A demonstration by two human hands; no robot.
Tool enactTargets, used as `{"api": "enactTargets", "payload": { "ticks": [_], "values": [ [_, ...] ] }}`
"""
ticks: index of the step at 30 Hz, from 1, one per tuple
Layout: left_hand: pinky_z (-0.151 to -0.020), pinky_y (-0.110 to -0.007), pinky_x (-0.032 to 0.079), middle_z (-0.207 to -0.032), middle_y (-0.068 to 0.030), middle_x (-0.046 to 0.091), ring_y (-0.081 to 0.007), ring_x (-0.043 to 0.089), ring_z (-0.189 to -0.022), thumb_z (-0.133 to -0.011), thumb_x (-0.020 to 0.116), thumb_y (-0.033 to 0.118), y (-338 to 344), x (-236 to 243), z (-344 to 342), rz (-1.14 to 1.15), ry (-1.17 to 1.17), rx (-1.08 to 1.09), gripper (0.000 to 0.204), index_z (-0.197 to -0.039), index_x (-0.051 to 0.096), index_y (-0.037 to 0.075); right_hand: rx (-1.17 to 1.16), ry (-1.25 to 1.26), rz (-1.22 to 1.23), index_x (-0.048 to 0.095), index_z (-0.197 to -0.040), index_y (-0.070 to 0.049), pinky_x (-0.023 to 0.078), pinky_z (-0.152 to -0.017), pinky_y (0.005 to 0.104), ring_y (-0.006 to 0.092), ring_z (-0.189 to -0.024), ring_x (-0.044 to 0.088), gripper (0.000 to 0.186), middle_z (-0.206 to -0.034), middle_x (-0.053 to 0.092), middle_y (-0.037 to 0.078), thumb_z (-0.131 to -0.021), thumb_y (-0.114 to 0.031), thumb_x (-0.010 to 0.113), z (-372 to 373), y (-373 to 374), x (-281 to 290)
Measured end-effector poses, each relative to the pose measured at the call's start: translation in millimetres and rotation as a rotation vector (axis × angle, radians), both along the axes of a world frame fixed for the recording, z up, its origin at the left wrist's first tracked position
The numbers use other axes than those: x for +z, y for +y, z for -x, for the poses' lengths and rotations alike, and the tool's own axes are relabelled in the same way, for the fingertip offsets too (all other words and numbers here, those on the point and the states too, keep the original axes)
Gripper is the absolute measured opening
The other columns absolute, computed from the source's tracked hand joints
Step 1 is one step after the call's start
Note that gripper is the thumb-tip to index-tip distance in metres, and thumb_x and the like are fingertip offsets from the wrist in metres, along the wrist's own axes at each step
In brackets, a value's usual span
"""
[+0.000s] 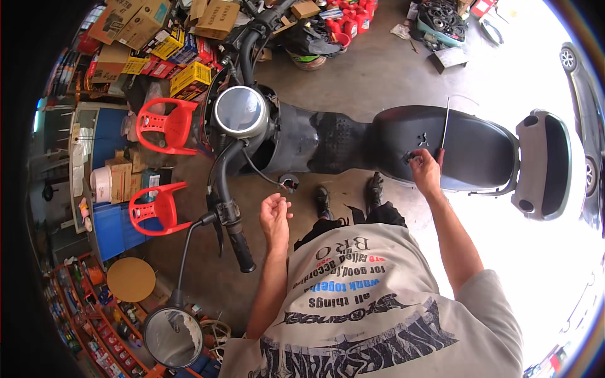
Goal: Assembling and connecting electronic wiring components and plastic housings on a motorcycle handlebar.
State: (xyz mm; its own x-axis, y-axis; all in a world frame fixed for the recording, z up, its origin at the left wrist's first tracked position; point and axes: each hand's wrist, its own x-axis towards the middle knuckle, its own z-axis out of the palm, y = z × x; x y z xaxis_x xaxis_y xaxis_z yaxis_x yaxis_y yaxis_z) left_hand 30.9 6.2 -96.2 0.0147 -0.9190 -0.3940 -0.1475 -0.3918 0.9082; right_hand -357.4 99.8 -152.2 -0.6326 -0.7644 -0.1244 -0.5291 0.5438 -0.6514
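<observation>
My left hand (275,217) is raised palm up with its fingers loosely apart and nothing seen in it. Just above its fingertips, a small round black part with wires (288,183) hangs at the end of a cable from the scooter's front. Over the black scooter seat (479,151), my right hand (426,171) pinches a small dark part (413,155) whose kind I cannot make out. On the seat beside that hand lie a screwdriver (446,123) with a red handle and a small black three-armed piece (423,140).
The scooter's handlebar (224,183), round gauge (241,111) and mirror (173,336) stand to my left. Two red plastic chairs (167,126) are beyond them. Boxes (189,80) pile up at the far left; a grey rear box (526,164) sits behind the seat.
</observation>
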Motion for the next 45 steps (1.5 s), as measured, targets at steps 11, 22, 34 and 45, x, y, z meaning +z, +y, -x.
{"api": "enactTargets", "payload": {
  "ticks": [11,22,34,45],
  "values": [
    [-0.070,-0.028,0.053,-0.113,-0.0074,0.063,-0.0176,0.065,-0.100,-0.100,0.057,0.017,-5,2,10,-0.123,0.044,0.140,0.022,-0.119,0.055,0.006,-0.080,0.062,-0.159,0.066,-0.104,-0.013,0.018,-0.119,0.0443,0.0303,-0.088,0.070,0.021,-0.083,0.073,0.010,-0.084,-0.018,0.064,37,-2,-64],
    [-0.070,-0.028,0.054,-0.106,-0.0072,0.066,-0.0178,0.067,-0.096,-0.095,0.066,0.024,-10,3,18,-0.206,0.127,0.152,0.026,-0.109,0.054,0.006,-0.056,0.113,-0.234,0.063,-0.117,-0.015,0.016,-0.120,0.0437,0.0312,-0.096,0.069,0.032,-0.102,0.073,0.009,-0.085,-0.018,0.064,37,-4,-73],
    [-0.071,-0.025,0.052,-0.106,-0.0057,0.068,-0.0145,0.067,-0.092,-0.096,0.065,0.017,-12,4,17,-0.300,0.313,0.118,0.016,-0.106,0.056,0.009,-0.046,0.072,-0.064,0.061,-0.111,-0.007,0.026,-0.115,0.0398,0.0306,-0.082,0.068,0.024,-0.082,0.070,0.013,-0.088,-0.013,0.061,21,-9,-13],
    [-0.073,-0.024,0.053,-0.109,-0.0071,0.069,-0.0141,0.067,-0.094,-0.100,0.058,0.017,-12,43,25,-0.370,0.712,-0.022,0.013,-0.110,0.059,0.010,0.341,-0.649,0.270,0.064,-0.098,0.001,0.049,-0.064,0.0267,0.0101,-0.068,0.058,0.011,-0.075,0.064,0.006,-0.088,-0.004,0.063,-115,-60,118]
  ]
}}
